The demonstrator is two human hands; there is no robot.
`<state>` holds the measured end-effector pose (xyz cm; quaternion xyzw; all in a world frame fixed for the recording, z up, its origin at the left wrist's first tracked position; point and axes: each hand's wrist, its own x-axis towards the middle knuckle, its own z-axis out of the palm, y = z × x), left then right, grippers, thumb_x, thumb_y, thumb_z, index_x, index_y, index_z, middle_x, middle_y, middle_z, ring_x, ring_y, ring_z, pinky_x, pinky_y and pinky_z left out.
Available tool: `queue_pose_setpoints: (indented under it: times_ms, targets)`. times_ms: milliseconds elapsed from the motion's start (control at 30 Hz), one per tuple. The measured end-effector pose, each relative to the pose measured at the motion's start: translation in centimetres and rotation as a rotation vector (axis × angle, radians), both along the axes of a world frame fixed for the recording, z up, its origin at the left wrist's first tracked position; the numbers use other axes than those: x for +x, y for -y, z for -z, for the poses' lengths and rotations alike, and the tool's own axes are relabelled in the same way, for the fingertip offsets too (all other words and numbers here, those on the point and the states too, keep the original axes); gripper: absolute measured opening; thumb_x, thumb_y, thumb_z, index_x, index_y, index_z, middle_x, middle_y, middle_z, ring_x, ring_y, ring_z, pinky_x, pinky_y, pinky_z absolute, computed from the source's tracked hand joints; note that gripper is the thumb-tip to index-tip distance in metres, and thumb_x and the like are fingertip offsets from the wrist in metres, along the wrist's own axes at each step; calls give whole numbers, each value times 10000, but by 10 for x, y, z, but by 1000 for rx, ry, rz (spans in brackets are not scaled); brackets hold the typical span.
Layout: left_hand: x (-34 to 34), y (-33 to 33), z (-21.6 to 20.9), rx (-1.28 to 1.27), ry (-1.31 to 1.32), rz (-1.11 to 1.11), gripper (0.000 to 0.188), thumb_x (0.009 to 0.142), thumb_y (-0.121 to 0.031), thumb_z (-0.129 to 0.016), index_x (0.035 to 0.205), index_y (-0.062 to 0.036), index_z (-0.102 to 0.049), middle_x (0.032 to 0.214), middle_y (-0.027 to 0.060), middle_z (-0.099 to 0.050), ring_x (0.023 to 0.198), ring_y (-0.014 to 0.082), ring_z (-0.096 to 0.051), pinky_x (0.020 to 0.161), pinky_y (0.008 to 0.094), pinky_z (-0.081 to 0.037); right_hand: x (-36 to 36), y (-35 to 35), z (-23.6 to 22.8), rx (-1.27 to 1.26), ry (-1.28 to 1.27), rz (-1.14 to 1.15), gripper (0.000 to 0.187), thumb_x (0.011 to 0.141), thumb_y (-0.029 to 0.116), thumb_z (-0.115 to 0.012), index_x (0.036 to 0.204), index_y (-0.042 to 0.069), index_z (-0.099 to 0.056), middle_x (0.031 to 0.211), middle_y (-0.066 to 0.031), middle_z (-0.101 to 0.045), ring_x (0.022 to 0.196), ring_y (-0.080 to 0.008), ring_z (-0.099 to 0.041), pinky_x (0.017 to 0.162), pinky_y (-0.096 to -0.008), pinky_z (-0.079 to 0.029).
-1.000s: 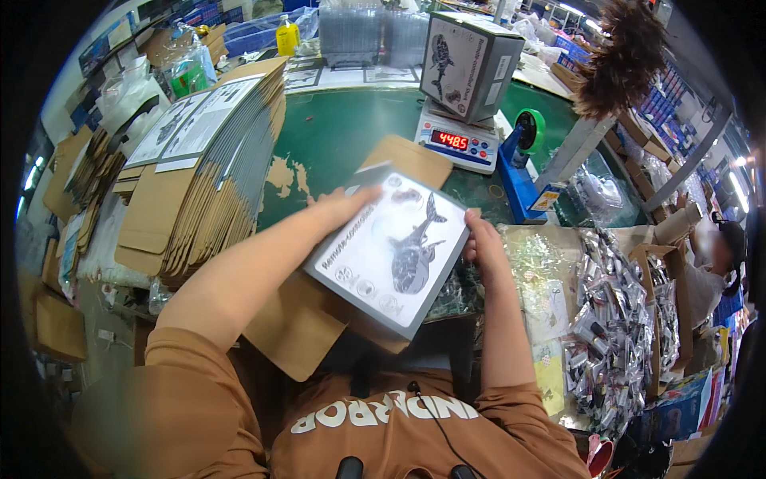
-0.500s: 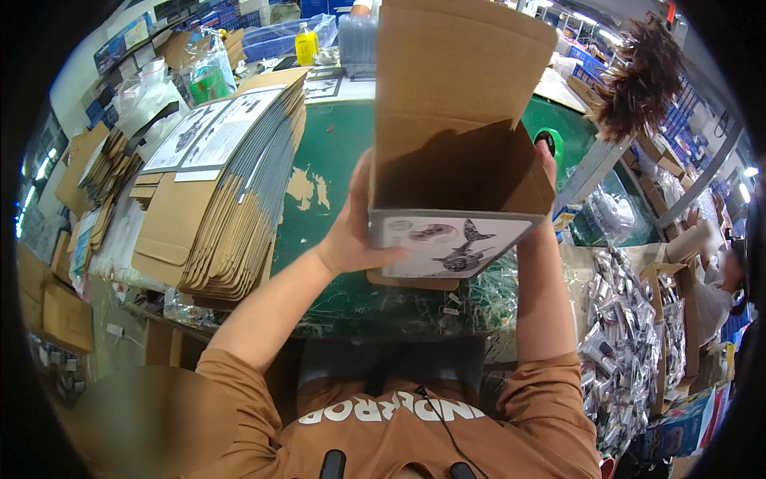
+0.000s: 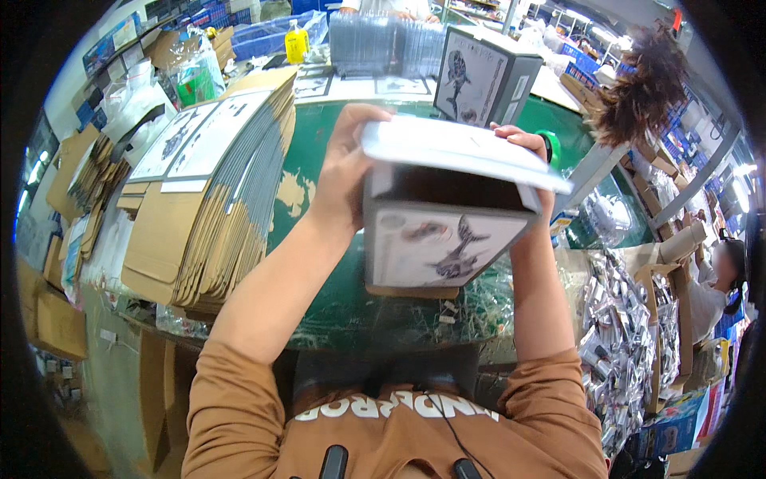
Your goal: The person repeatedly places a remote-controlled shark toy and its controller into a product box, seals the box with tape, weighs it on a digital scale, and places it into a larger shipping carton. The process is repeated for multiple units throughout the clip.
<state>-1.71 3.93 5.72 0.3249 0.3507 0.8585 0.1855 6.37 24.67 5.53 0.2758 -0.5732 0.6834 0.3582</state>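
Observation:
A cardboard box [image 3: 444, 247] with a printed model picture on its white-and-grey front stands in front of me. Its lid [image 3: 463, 152], smeared by motion, slants over the top, with a dark gap beneath its front edge. My left hand [image 3: 343, 172] grips the box's left side, its fingers bent over the lid's left end. On the right, my right hand [image 3: 531, 152] holds the box with its fingertips curled onto the lid; part of its palm is hidden behind the box. Beyond the lid stands a matching closed box [image 3: 484, 78].
A thick stack of flat folded cartons [image 3: 211, 188] lies left on the green table [image 3: 319, 295]. A green tape roll [image 3: 552, 149] sits near my right hand. Clear plastic trays [image 3: 383, 44] and a yellow bottle [image 3: 296, 44] stand behind. Bagged parts [image 3: 614, 351] are piled at right.
The lid stood upright with the box interior showing; now it is folded down toward me. Both hands have moved up onto it. The second box behind has come into view.

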Motion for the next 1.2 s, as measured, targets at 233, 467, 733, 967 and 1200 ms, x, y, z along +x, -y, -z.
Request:
queue_pose_setpoints:
  times_ms: [233,467,733,967,1200]
  targets:
    - [-24,18,-16,-398,-891,-316,467,801,-517,-466,1091,-173,-592,1206,94,-525,1024,201,-550,754,285,-517,26,-29,-43,758,278,274,240,850,268,-546,880,33,-585,1146,-133,-585,941,-198,-590,821,-323,-478]
    - [-10,36,-94,-1255,-1624,-22,962,687,-541,-676,1349,42,-291,1340,274,-342,1215,353,-389,975,352,-365,49,-15,-67,1433,217,523,980,560,701,-669,1285,70,-478,1302,-196,-458,1218,-328,-433,1010,-390,-364]
    - [-17,26,-95,-1104,-1442,24,787,724,-538,-635,1364,-154,-387,1318,215,-425,1147,330,-491,910,369,-448,45,1,-92,1353,351,346,671,772,496,-638,1213,2,-528,1000,-199,-633,895,-303,-632,799,-337,-499]
    - [6,33,-69,-1108,-1796,-402,794,711,-572,-612,1392,-300,-310,1417,206,-295,1322,373,-253,1076,447,-194,61,-17,-61,1419,234,399,909,768,740,-373,1386,77,-313,1376,-182,-378,1325,-313,-274,1056,-474,-249]
    - [31,14,-62,-856,-1757,-435,546,784,-315,-614,1305,-295,-452,1327,79,-467,1242,273,-402,1032,518,-231,78,-153,-9,698,1279,1071,529,839,560,-497,856,66,-688,906,-62,-652,877,-209,-569,817,-319,-397]
